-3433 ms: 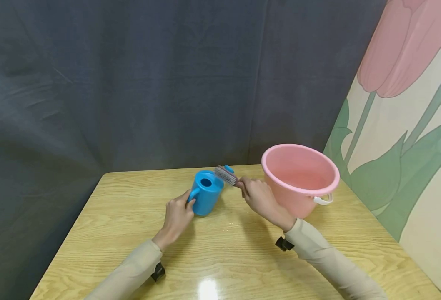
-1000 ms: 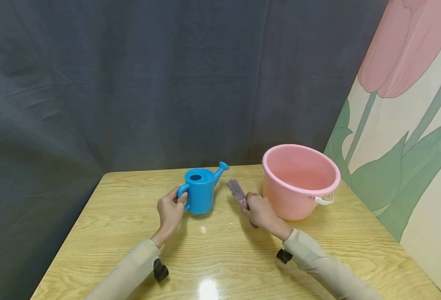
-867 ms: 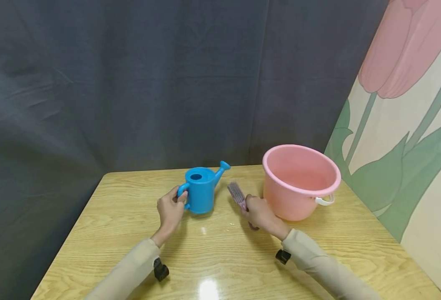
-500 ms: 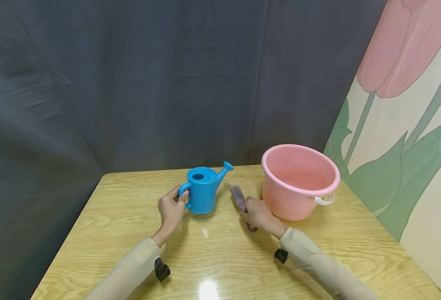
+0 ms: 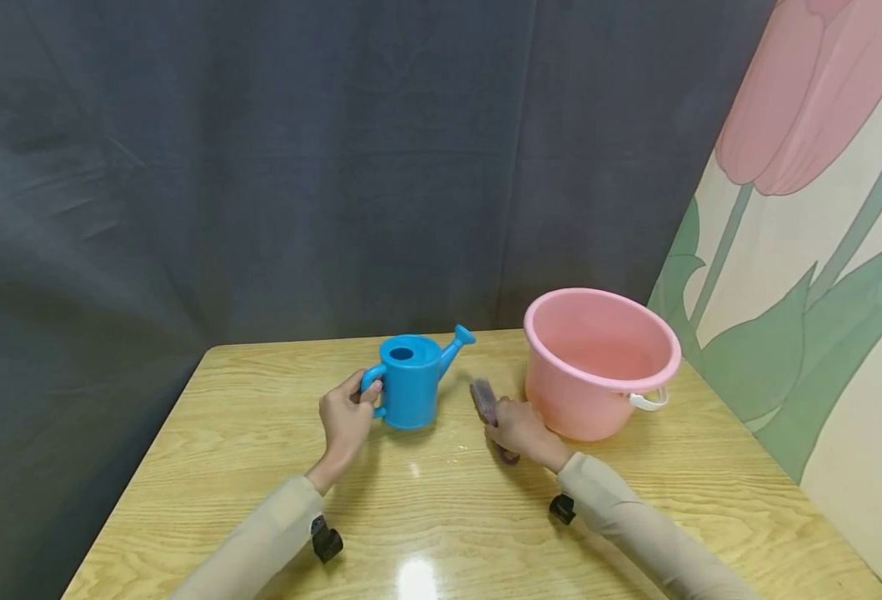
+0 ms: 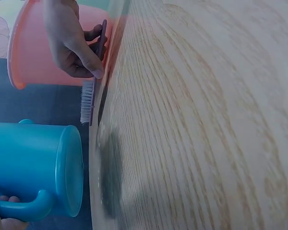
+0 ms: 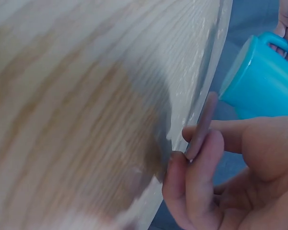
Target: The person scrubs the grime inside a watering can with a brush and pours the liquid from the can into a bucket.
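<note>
R hand (image 5: 522, 430) hides the mid part of the brush (image 5: 488, 407); bristles (image 5: 481, 391) just beyond that grip blurry in head view. R wrist cam: can't tell which brush end pokes past the grip. Bucket (image 5: 583, 404) wall behind R grip partly covered; cut by upper edge, L wrist cam. Watering can (image 5: 411, 393) + L hand (image 5: 345, 422) gripping it cut off, both wrist cams.

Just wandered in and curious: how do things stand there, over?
Left hand grips watering can by handle, off table. Right hand holds brush, bristles up. Bucket close beside right hand; nothing between can and brush.
</note>
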The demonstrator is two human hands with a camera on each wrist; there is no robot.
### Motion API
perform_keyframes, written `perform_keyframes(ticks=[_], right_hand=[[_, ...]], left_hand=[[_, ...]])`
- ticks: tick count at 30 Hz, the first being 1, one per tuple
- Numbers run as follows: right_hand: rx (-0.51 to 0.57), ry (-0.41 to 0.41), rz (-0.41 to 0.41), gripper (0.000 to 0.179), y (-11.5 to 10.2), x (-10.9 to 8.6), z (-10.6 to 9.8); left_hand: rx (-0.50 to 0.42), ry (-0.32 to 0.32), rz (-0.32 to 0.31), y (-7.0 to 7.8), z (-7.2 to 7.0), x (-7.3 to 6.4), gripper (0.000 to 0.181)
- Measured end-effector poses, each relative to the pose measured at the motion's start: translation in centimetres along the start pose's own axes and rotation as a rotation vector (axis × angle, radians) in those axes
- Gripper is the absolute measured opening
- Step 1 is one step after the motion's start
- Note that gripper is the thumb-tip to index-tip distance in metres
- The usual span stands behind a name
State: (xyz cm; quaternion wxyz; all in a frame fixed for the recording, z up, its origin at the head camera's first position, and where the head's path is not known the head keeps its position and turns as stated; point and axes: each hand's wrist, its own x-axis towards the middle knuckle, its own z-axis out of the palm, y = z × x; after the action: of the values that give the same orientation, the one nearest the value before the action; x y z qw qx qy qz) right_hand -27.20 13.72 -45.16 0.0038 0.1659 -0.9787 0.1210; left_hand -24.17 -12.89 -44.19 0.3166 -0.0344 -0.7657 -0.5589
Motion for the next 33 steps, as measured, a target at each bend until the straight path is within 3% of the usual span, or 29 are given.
perform_keyframes(ticks=[10,23,33], right_hand=[[-0.025,-0.033,0.044,0.028,0.3,0.34,0.55],[-0.042,0.005,0.039,0.022,0.26,0.21,1.01],[-0.06,-0.015,0.076,0.025,-0.08,0.15,0.83]], left_hand=[[0.001,0.002,0.009,0.21,0.01,0.02,0.008],[-0.016,0.013,0.076,0.31,0.07,0.04,0.004],[-0.033,0.005,0.077,0.28,0.08,0.12,0.007]])
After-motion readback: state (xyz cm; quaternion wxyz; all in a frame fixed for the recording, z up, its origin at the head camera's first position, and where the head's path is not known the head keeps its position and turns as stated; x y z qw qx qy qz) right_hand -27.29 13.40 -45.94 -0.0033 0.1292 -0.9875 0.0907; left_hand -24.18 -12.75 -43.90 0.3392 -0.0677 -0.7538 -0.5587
